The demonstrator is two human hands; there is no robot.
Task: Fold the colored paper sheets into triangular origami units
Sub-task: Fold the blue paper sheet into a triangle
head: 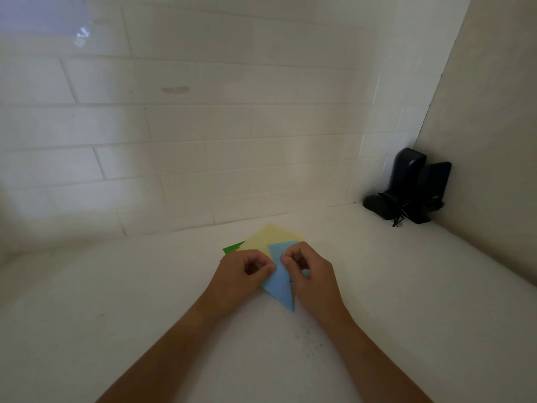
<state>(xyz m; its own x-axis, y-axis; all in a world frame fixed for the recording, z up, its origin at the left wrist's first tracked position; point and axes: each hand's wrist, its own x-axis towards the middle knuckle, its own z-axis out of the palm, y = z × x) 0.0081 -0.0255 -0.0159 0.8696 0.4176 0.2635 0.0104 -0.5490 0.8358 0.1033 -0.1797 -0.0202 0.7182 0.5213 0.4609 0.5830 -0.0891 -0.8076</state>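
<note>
A blue paper sheet, partly folded with a point toward me, lies on the white counter. My left hand has its fingers curled and pinches the blue paper's left edge. My right hand, fingers curled too, pinches the paper's right side near its middle crease. Behind the hands lies a yellow sheet, flat, with the blue paper overlapping it. A green sheet peeks out from under the yellow one at the left.
A white tiled wall rises just behind the papers. Black devices with a cable stand in the right back corner against a side wall. Small dark specks dot the counter near my right forearm.
</note>
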